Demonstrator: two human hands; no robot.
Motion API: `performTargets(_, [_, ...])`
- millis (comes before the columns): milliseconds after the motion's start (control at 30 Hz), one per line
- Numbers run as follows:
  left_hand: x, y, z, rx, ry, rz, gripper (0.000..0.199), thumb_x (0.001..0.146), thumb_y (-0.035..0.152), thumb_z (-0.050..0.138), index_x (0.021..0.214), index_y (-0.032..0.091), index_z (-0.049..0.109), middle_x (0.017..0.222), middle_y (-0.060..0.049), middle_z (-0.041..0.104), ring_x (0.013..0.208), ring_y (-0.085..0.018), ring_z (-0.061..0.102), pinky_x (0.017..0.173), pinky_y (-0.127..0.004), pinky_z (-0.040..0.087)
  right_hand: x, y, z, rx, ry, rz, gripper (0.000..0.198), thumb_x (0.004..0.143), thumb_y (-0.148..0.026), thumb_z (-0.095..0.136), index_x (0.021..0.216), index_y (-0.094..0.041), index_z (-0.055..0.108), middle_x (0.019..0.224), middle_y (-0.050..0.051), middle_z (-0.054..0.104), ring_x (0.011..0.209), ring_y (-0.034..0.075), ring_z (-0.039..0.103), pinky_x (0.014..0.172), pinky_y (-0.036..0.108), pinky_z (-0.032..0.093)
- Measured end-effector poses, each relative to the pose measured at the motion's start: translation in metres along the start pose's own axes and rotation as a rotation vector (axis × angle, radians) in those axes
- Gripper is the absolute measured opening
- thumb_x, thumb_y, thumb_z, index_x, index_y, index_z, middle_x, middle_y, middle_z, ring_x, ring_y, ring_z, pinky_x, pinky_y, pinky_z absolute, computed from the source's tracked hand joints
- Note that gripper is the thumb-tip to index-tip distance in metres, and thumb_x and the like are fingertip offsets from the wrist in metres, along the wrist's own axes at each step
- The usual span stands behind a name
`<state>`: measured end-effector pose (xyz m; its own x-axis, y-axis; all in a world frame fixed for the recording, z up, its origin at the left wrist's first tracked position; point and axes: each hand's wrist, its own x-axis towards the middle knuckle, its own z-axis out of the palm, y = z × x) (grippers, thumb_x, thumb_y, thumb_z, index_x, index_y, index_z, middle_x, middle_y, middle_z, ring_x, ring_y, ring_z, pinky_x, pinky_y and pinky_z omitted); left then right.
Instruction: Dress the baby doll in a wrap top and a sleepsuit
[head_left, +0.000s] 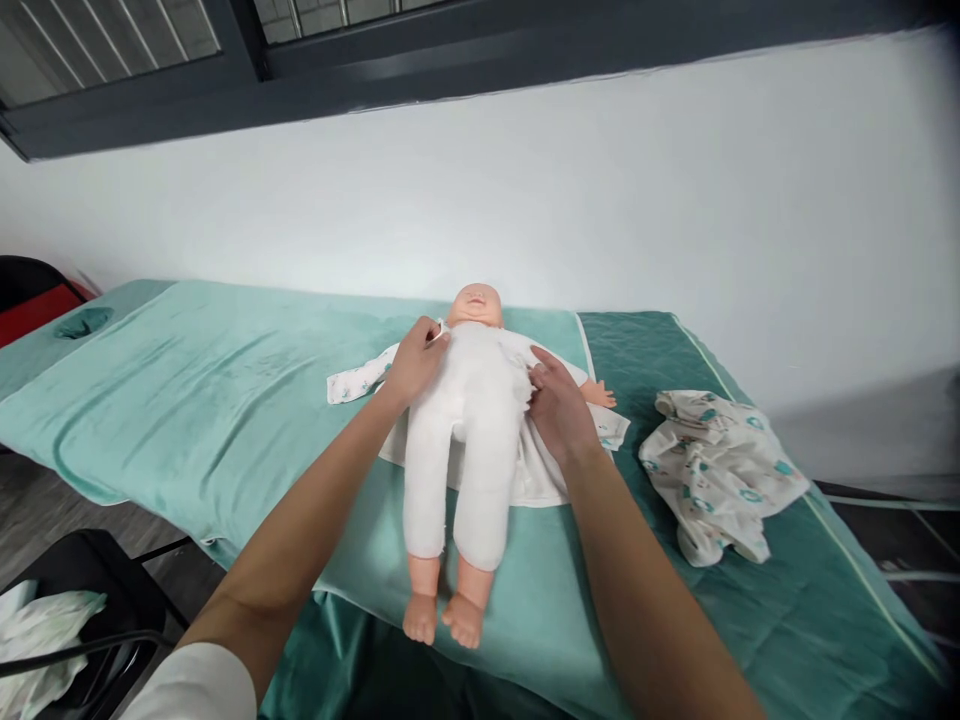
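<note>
A baby doll (477,305) lies on its back, with white cloth over its trunk and legs and its feet bare. Under it a white printed baby shirt (544,470) is spread; one sleeve lies flat to the left, and the doll's hand shows by the other side. At the doll's shoulder on the left, my left hand (418,360) pinches a white edge of the shirt. My right hand (559,405) is at the doll's side on the right, fingers curled on bunched white cloth that seems part of the shirt; its fingertips are partly hidden.
A crumpled printed baby garment (720,475) lies to the right on the dark green pad (630,345). The light green sheet (225,370) covers the bed to the left. Behind stands a white wall (600,190). At lower left, a black chair (97,570) holds crumpled cloth.
</note>
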<state>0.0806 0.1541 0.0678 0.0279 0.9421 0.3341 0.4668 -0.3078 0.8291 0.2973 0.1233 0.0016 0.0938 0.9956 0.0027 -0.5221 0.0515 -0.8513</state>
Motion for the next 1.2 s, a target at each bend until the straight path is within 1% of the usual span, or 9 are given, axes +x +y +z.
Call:
performTargets(167, [0.002,-0.005,-0.004,0.019,-0.029,-0.186,0.025,0.096,0.033,0.049,0.077,0.021,0.039,0.071,0.004,0.038,0.069,-0.012,0.037,0.067,-0.026,0.031,0.0,-0.003,0.003,0.071,-0.002,0.058,0.045,0.07,-0.033,0.079,0.113,-0.028,0.068,0.082,-0.004,0.062,0.072,0.011,0.056,0.066,0.023,0.047])
performTargets(267, [0.008,0.001,-0.004,-0.081,-0.059,-0.157,0.025,0.097,0.037,0.048,0.079,0.021,0.04,0.072,0.004,0.04,0.069,-0.012,0.04,0.069,-0.025,0.033,-0.002,-0.001,0.004,0.05,-0.039,0.051,0.043,0.072,-0.033,0.079,0.114,-0.03,0.068,0.084,-0.004,0.064,0.073,0.012,0.057,0.068,0.025,0.048])
performTargets(433, [0.006,0.015,-0.002,-0.113,-0.108,-0.047,0.02,0.098,0.036,0.045,0.085,0.021,0.043,0.09,-0.001,0.059,0.085,-0.014,0.054,0.08,-0.027,0.041,-0.005,0.004,0.004,-0.02,-0.154,0.085,0.051,0.077,-0.036,0.077,0.126,-0.037,0.061,0.1,-0.003,0.067,0.088,0.015,0.062,0.082,0.031,0.052])
performTargets(600, [-0.027,0.008,-0.011,0.398,-0.026,0.019,0.012,0.096,0.029,0.048,0.101,0.019,0.054,0.116,-0.012,0.062,0.109,-0.025,0.058,0.092,-0.036,0.043,-0.006,0.008,0.002,-0.047,-0.146,0.097,0.059,0.074,-0.032,0.08,0.128,-0.038,0.058,0.102,-0.005,0.063,0.091,0.012,0.061,0.086,0.027,0.051])
performTargets(667, [-0.039,0.006,-0.019,0.589,-0.012,-0.074,0.024,0.097,0.037,0.047,0.109,0.018,0.055,0.117,-0.015,0.062,0.108,-0.029,0.06,0.088,-0.039,0.045,-0.006,0.008,0.001,-0.088,-0.13,0.095,0.06,0.073,-0.033,0.08,0.128,-0.038,0.057,0.104,-0.005,0.062,0.093,0.012,0.061,0.086,0.027,0.051])
performTargets(767, [-0.048,0.01,-0.03,0.669,-0.112,-0.205,0.027,0.098,0.039,0.044,0.112,0.019,0.056,0.103,-0.013,0.068,0.095,-0.029,0.064,0.08,-0.039,0.046,-0.007,0.008,0.0,-0.166,-0.121,0.086,0.06,0.075,-0.036,0.078,0.13,-0.039,0.055,0.108,-0.003,0.06,0.096,0.013,0.061,0.084,0.027,0.052])
performTargets(933, [-0.051,0.044,-0.024,0.4,-0.123,-0.11,0.014,0.095,0.026,0.049,0.099,0.02,0.06,0.096,-0.006,0.071,0.09,-0.022,0.065,0.079,-0.033,0.047,-0.008,0.009,0.001,-0.245,-0.103,0.095,0.058,0.075,-0.036,0.076,0.128,-0.037,0.053,0.114,-0.002,0.061,0.095,0.015,0.061,0.078,0.027,0.051])
performTargets(1100, [-0.072,0.064,-0.005,0.122,-0.352,0.05,0.017,0.095,0.024,0.049,0.096,0.02,0.066,0.094,-0.002,0.073,0.081,-0.016,0.066,0.078,-0.029,0.051,-0.01,0.008,0.002,-0.248,-0.121,0.086,0.056,0.075,-0.038,0.076,0.127,-0.036,0.054,0.113,-0.001,0.064,0.096,0.016,0.063,0.079,0.029,0.052])
performTargets(1200, [-0.085,0.041,-0.009,0.071,-0.188,0.122,0.021,0.097,0.028,0.048,0.109,0.022,0.064,0.102,-0.003,0.072,0.085,-0.016,0.067,0.078,-0.029,0.053,-0.01,0.008,0.001,-0.264,-0.107,0.086,0.055,0.075,-0.041,0.076,0.126,-0.036,0.054,0.111,-0.002,0.065,0.095,0.017,0.063,0.079,0.03,0.052])
